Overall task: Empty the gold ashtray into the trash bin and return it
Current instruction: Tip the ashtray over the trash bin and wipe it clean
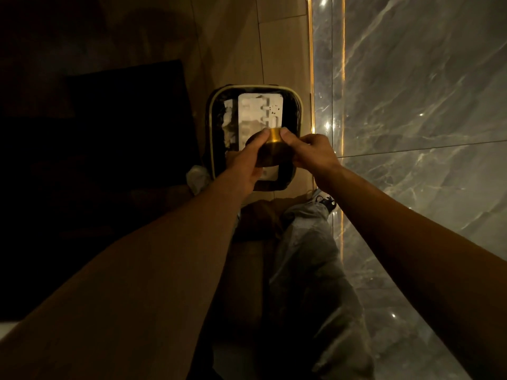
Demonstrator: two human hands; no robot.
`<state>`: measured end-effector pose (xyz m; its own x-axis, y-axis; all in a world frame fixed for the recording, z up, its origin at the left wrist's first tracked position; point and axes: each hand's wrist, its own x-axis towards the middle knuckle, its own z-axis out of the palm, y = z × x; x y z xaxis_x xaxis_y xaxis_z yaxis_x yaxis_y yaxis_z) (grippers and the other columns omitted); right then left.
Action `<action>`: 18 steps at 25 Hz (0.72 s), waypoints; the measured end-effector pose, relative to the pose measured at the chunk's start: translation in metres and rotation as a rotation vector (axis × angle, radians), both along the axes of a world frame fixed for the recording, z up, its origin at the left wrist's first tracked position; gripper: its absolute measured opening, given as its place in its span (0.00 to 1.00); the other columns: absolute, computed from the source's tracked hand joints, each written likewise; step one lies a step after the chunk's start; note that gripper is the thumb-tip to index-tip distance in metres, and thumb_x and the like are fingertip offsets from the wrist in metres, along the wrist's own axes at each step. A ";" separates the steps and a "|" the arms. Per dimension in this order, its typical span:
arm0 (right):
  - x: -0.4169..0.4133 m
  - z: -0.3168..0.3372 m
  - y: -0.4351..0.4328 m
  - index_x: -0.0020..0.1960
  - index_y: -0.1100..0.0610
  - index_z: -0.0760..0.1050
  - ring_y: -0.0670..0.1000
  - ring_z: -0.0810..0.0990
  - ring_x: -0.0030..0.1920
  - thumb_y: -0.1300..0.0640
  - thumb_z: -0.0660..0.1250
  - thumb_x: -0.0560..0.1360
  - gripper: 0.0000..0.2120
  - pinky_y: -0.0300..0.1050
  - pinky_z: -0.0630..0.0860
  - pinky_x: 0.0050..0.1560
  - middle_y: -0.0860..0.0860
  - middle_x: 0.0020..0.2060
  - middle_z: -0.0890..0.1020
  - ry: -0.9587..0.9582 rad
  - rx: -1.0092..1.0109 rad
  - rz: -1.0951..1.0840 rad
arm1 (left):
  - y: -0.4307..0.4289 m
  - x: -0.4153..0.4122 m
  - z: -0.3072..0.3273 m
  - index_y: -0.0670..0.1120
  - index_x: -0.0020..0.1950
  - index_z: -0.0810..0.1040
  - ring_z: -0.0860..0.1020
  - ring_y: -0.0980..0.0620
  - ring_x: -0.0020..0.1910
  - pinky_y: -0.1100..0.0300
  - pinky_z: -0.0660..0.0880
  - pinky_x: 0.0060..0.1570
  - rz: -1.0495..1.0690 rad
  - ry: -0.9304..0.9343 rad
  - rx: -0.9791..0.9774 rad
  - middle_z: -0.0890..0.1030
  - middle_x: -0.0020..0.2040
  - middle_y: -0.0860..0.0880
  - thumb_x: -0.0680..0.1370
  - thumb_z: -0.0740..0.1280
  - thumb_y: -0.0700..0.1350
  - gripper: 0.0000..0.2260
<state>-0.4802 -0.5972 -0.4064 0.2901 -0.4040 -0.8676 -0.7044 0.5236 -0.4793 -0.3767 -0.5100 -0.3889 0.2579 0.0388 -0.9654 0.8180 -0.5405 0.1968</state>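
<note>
Two bare forearms fill the bottom of the view, stretched forward and down over a bent knee in grey trousers (307, 259). The gold ashtray (270, 149) is held between both hands right above the open trash bin (210, 138), which sits on the floor just beside the marble wall (425, 105).

The left hand (244, 160) is clamped on the ashtray's left side, thumb laid along it. The right hand (310, 153) is pinched onto the right side, fingers curled in. The ashtray looks tipped base-up, though in this dim light that can't really be confirmed. White paper waste (259, 111) is seen inside the bin.

For a clean dump, the ashtray should be kept centred over the opening, held low, and turned fully over; a light tap is probably needed so ash isn't scattered onto the floor.
</note>
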 end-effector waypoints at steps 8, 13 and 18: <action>0.008 0.010 0.001 0.39 0.53 0.71 0.49 0.79 0.43 0.38 0.64 0.75 0.19 0.52 0.80 0.55 0.50 0.39 0.78 0.036 -0.027 0.008 | -0.005 0.007 0.000 0.46 0.69 0.73 0.80 0.50 0.49 0.54 0.78 0.50 -0.026 0.181 -0.105 0.80 0.52 0.48 0.76 0.68 0.57 0.25; 0.010 0.003 0.002 0.52 0.56 0.72 0.52 0.78 0.51 0.41 0.62 0.78 0.18 0.42 0.76 0.46 0.50 0.46 0.77 0.036 -0.101 0.028 | -0.004 0.010 -0.011 0.50 0.71 0.70 0.77 0.38 0.62 0.46 0.79 0.54 0.111 0.232 -0.060 0.76 0.66 0.43 0.70 0.74 0.59 0.32; -0.005 0.004 0.013 0.69 0.60 0.69 0.55 0.75 0.63 0.54 0.60 0.81 0.19 0.42 0.70 0.60 0.58 0.63 0.76 -0.057 -0.373 0.325 | 0.002 0.015 -0.015 0.48 0.69 0.69 0.74 0.35 0.61 0.40 0.74 0.60 0.247 0.340 0.011 0.73 0.67 0.39 0.59 0.80 0.58 0.41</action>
